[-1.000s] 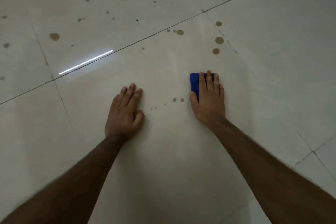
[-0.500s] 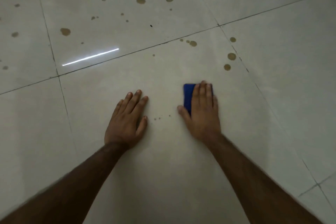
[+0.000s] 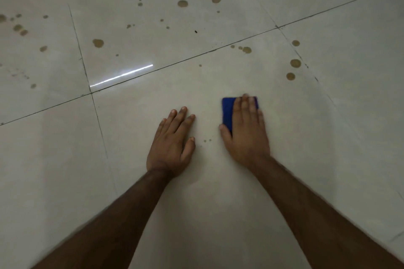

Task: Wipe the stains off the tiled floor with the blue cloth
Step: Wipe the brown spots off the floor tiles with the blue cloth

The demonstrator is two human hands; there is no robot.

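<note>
A folded blue cloth (image 3: 227, 113) lies flat on the pale tiled floor (image 3: 218, 192), and my right hand (image 3: 247, 131) presses down on it, covering most of it. My left hand (image 3: 172, 144) rests flat on the floor beside it, fingers spread, holding nothing. Two tiny brown specks (image 3: 207, 140) sit between the hands. Three round brown stains (image 3: 295, 63) lie beyond the cloth to the right, and a small cluster of stains (image 3: 246, 49) sits near the grout line.
Several more brown stains (image 3: 182, 3) dot the far tile, with others at the far left (image 3: 20, 28). Dark grout lines (image 3: 175, 63) cross the floor. A bright light reflection (image 3: 122, 75) streaks the tile ahead of my left hand.
My right hand slid the cloth left and nearer, over two small spots that were beside my thumb; they no longer show. The view tilted, and my left hand stayed planted.
</note>
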